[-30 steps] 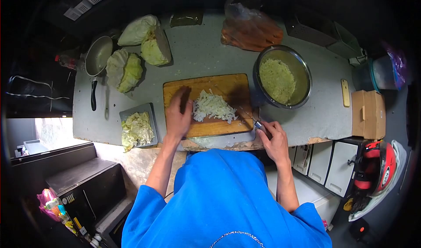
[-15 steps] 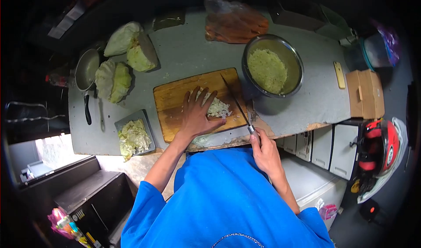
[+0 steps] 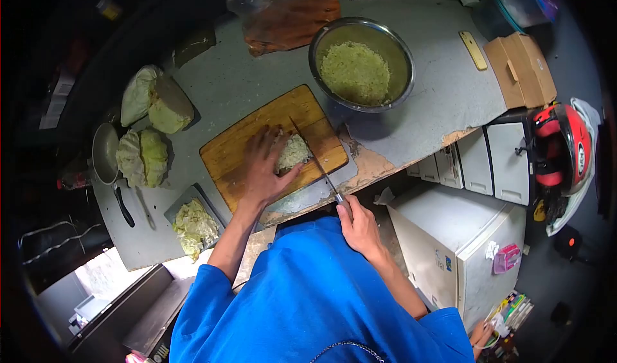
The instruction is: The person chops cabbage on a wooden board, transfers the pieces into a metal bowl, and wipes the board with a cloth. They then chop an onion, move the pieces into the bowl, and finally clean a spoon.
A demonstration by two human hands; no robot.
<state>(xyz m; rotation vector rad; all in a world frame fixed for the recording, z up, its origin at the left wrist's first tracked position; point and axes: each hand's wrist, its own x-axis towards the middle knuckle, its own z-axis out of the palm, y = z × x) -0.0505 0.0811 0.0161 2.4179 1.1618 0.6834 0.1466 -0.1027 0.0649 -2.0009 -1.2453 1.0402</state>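
A wooden cutting board (image 3: 225,150) lies near the table's front edge, with a small heap of finely chopped cabbage (image 3: 295,153) on it. Beside and partly over that heap rests my left hand (image 3: 263,173), its fingers spread. My right hand (image 3: 360,226) is closed round the handle of a long kitchen knife (image 3: 319,167). The blade slants across the board just right of the heap. Behind the board's right side stands a metal bowl (image 3: 409,83) holding more chopped cabbage (image 3: 355,74).
Cabbage pieces (image 3: 170,106) and a leafy half (image 3: 143,157) sit at left, near a pan (image 3: 105,154). Cabbage leaves (image 3: 196,225) lie on a grey tray. Behind is a bag of carrots (image 3: 292,19). A cardboard box (image 3: 519,70) stands right. Another person's hand (image 3: 481,334) shows low right.
The view has turned, so the table appears tilted and shifted left. The knife stays in my right hand beside the heap; my left hand remains spread at the cabbage. Another person's hand now shows.
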